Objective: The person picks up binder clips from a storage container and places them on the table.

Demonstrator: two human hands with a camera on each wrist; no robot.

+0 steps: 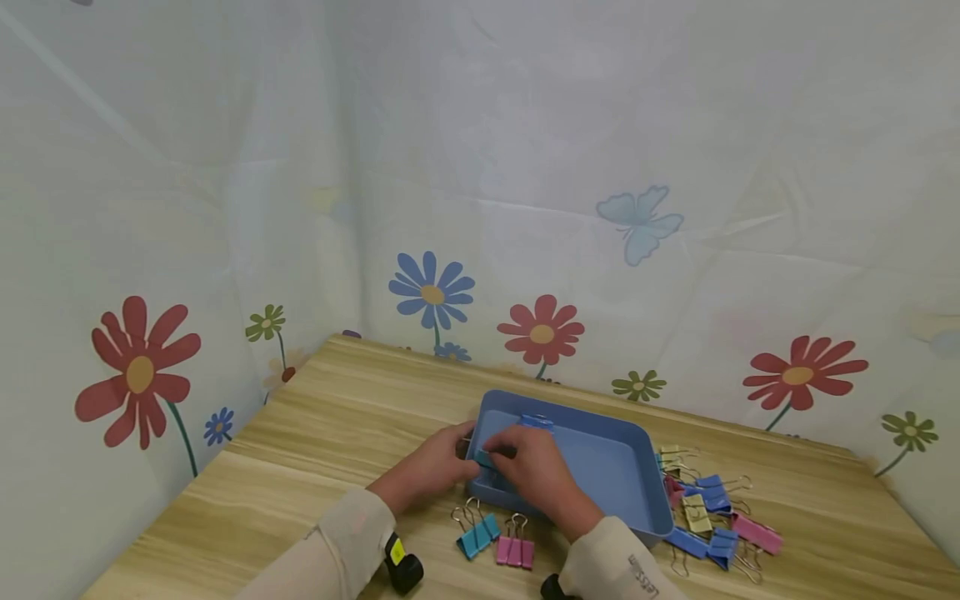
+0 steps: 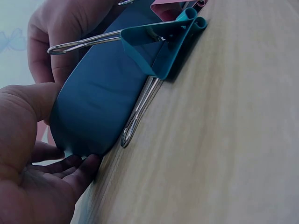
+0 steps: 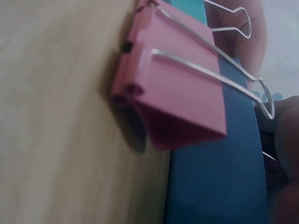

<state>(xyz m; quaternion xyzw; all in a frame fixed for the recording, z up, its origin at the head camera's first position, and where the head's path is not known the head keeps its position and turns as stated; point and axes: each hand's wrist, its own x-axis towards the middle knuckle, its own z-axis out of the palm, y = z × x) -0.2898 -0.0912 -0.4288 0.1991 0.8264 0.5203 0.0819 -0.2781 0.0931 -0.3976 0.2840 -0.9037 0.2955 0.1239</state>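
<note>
A blue tray (image 1: 607, 475) lies on the table with its left end between my two hands. My left hand (image 1: 431, 467) grips that end, thumb at the rim and fingertips against the outer wall in the left wrist view. Reaching over the near wall, my right hand (image 1: 536, 471) pinches a teal binder clip (image 1: 483, 458) by the tray's left side; fingers partly hide it. A blue binder clip (image 1: 537, 422) is at the tray's far side. In front of the tray lie another teal binder clip (image 1: 478, 536) and a pink binder clip (image 1: 515, 552).
Right of the tray is a loose group of several binder clips, among them a blue one (image 1: 712, 493), a yellow one (image 1: 696, 513) and a pink one (image 1: 757, 533). A flower-printed sheet (image 1: 480, 208) hangs behind the wooden table (image 1: 360, 392).
</note>
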